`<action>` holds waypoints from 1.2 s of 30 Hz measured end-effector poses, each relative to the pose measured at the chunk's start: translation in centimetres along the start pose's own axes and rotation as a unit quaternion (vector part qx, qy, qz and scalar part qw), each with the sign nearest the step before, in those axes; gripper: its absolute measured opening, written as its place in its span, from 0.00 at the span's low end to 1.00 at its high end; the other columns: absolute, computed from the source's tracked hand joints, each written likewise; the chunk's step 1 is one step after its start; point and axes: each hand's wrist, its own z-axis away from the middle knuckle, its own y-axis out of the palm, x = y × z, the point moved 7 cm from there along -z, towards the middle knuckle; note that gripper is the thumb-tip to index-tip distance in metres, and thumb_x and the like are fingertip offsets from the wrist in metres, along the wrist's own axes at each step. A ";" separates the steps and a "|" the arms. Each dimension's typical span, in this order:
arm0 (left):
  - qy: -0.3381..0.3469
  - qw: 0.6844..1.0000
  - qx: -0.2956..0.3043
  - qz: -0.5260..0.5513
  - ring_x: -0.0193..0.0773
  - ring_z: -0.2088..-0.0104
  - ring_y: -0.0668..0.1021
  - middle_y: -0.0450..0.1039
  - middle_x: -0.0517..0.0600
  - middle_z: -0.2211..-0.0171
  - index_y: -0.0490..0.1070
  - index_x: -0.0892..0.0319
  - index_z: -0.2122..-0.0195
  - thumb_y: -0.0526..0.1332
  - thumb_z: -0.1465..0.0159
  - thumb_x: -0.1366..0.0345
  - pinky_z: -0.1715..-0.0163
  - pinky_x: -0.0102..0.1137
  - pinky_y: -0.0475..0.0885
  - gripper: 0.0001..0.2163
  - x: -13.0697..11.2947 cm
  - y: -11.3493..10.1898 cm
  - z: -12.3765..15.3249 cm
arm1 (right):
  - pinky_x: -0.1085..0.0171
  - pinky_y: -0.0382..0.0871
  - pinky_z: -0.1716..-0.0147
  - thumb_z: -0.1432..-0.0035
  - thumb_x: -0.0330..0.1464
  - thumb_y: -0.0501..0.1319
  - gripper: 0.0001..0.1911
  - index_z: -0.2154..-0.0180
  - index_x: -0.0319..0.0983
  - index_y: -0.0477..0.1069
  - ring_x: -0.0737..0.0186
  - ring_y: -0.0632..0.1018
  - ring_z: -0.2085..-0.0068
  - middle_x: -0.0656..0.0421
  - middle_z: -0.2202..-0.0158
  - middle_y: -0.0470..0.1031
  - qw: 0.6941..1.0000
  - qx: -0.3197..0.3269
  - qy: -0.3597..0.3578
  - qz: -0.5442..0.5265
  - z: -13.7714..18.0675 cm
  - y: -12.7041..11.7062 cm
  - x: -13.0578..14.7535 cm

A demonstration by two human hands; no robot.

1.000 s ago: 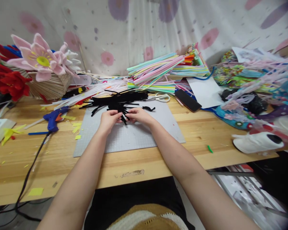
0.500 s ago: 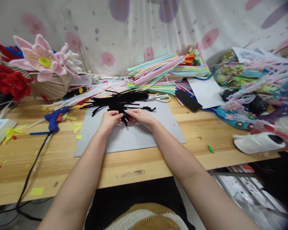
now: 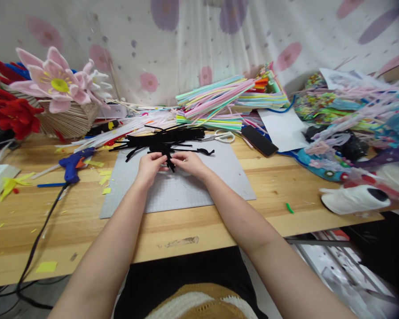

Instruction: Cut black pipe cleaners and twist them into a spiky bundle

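Both my hands meet over a grey cutting mat (image 3: 186,190) on the wooden table. My left hand (image 3: 149,167) and my right hand (image 3: 190,163) are closed, each pinching a small bundle of black pipe cleaners (image 3: 169,161) held between them. Just behind the hands lies a larger pile of black pipe cleaners (image 3: 162,139), spreading over the mat's far edge. A short curled black piece (image 3: 206,151) rests on the mat to the right of my right hand.
A blue glue gun (image 3: 73,162) with its black cord lies left of the mat. White-handled scissors (image 3: 221,137) and a dark phone (image 3: 259,140) lie behind it. Stacks of pastel pipe cleaners (image 3: 219,99), pink and red handmade flowers (image 3: 58,82) and a white shoe (image 3: 354,199) crowd the table.
My hands have drawn slightly closer together round the black bundle. The view shifted a little; nothing else moved.
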 end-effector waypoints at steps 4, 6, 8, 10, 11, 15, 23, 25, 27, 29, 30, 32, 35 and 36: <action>0.006 1.000 0.001 -0.015 0.30 0.79 0.70 0.69 0.47 0.80 0.72 0.64 0.78 0.69 0.62 0.64 0.82 0.27 0.70 0.12 -0.1 0.1 -0.1 | 0.69 0.65 0.68 0.46 0.34 0.56 0.11 0.73 0.35 0.73 0.69 0.72 0.71 0.60 0.74 0.73 0.999 0.027 0.022 -0.038 0.0 0.3 -0.1; 0.010 1.000 -0.007 -0.022 0.31 0.80 0.70 0.69 0.46 0.81 0.72 0.64 0.78 0.69 0.62 0.65 0.82 0.27 0.70 0.11 -0.1 0.0 -0.1 | 0.69 0.66 0.70 0.45 0.32 0.54 0.12 0.75 0.34 0.71 0.69 0.72 0.73 0.61 0.76 0.72 0.995 0.035 0.052 -0.084 0.1 0.5 -0.2; 0.012 1.000 -0.008 -0.026 0.31 0.80 0.70 0.69 0.46 0.81 0.72 0.64 0.78 0.68 0.62 0.65 0.82 0.27 0.70 0.11 0.0 0.0 -0.2 | 0.69 0.66 0.71 0.46 0.31 0.54 0.11 0.77 0.34 0.70 0.70 0.72 0.74 0.61 0.77 0.72 0.989 0.036 0.074 -0.122 0.1 0.7 -0.3; 0.011 1.000 -0.002 -0.023 0.31 0.80 0.70 0.69 0.46 0.81 0.72 0.64 0.78 0.69 0.62 0.64 0.82 0.27 0.70 0.11 0.1 0.0 -0.2 | 0.70 0.67 0.71 0.48 0.31 0.57 0.09 0.77 0.34 0.70 0.71 0.71 0.75 0.62 0.78 0.71 0.985 0.045 0.083 -0.142 0.2 1.0 -0.4; 0.009 1.000 0.004 -0.018 0.30 0.80 0.70 0.69 0.46 0.81 0.72 0.64 0.78 0.69 0.62 0.64 0.82 0.27 0.70 0.12 0.2 -0.1 -0.2 | 0.70 0.67 0.72 0.49 0.31 0.59 0.08 0.77 0.34 0.70 0.71 0.71 0.76 0.62 0.79 0.71 0.984 0.049 0.085 -0.150 0.2 1.0 -0.4; -0.017 0.998 0.054 0.016 0.30 0.78 0.71 0.69 0.46 0.79 0.73 0.64 0.76 0.71 0.64 0.64 0.79 0.28 0.71 0.15 0.3 0.1 -0.2 | 0.69 0.69 0.72 0.55 0.32 0.64 0.07 0.77 0.34 0.70 0.71 0.72 0.77 0.63 0.80 0.70 0.971 0.047 0.103 -0.212 0.4 0.8 -0.6; -0.026 0.999 -0.014 0.030 0.26 0.81 0.67 0.69 0.45 0.80 0.72 0.64 0.74 0.72 0.65 0.65 0.85 0.22 0.57 0.17 0.9 -0.2 -0.2 | 0.66 0.70 0.71 0.61 0.37 0.68 0.13 0.75 0.34 0.73 0.70 0.73 0.76 0.60 0.79 0.72 0.952 0.060 0.151 -0.258 0.7 1.4 -1.2; -0.041 0.998 -0.030 0.038 0.24 0.83 0.64 0.67 0.44 0.82 0.72 0.64 0.75 0.72 0.65 0.66 0.86 0.22 0.52 0.16 1.3 -0.2 -0.2 | 0.67 0.69 0.72 0.61 0.37 0.68 0.12 0.77 0.34 0.73 0.70 0.71 0.76 0.61 0.79 0.70 0.958 0.045 0.142 -0.246 0.4 1.6 -1.4; -0.058 0.996 -0.028 0.054 0.24 0.83 0.64 0.67 0.44 0.82 0.72 0.64 0.76 0.71 0.65 0.67 0.85 0.22 0.51 0.15 1.5 0.0 -0.2 | 0.68 0.67 0.74 0.62 0.37 0.67 0.12 0.80 0.35 0.71 0.71 0.69 0.75 0.62 0.79 0.68 0.967 0.033 0.120 -0.224 0.1 1.7 -1.3; -0.068 0.995 -0.022 0.068 0.25 0.82 0.66 0.68 0.45 0.82 0.71 0.64 0.77 0.71 0.65 0.67 0.84 0.22 0.52 0.14 1.5 0.1 -0.2 | 0.69 0.63 0.76 0.62 0.37 0.66 0.12 0.83 0.35 0.69 0.71 0.67 0.75 0.62 0.78 0.67 0.975 0.016 0.089 -0.202 -0.1 1.6 -0.9; -0.071 0.995 -0.018 0.075 0.25 0.81 0.67 0.69 0.45 0.81 0.71 0.64 0.77 0.71 0.65 0.67 0.84 0.22 0.53 0.14 1.5 0.2 -0.2 | 0.70 0.61 0.77 0.61 0.36 0.66 0.12 0.83 0.35 0.69 0.72 0.66 0.75 0.62 0.78 0.66 0.978 0.009 0.075 -0.192 -0.1 1.5 -0.6; -0.072 0.994 -0.006 0.078 0.25 0.80 0.67 0.69 0.45 0.81 0.70 0.64 0.77 0.71 0.64 0.67 0.84 0.22 0.54 0.14 1.3 0.4 -0.1 | 0.70 0.56 0.78 0.61 0.36 0.65 0.11 0.84 0.35 0.69 0.73 0.64 0.76 0.63 0.78 0.65 0.982 -0.001 0.060 -0.177 -0.2 1.3 -0.2; -0.053 0.998 0.008 0.045 0.25 0.81 0.67 0.68 0.45 0.80 0.70 0.64 0.73 0.70 0.58 0.63 0.83 0.22 0.59 0.14 1.1 0.8 0.0 | 0.69 0.51 0.78 0.61 0.36 0.64 0.12 0.84 0.35 0.68 0.75 0.60 0.79 0.65 0.82 0.62 0.981 -0.029 0.072 -0.180 -0.2 0.9 -0.2; -0.039 0.999 0.008 0.024 0.25 0.81 0.68 0.68 0.45 0.79 0.70 0.64 0.71 0.69 0.57 0.61 0.82 0.22 0.61 0.15 1.0 0.9 0.1 | 0.69 0.50 0.78 0.61 0.36 0.64 0.12 0.84 0.35 0.68 0.75 0.59 0.79 0.66 0.84 0.60 0.978 -0.047 0.082 -0.187 -0.2 0.6 -0.4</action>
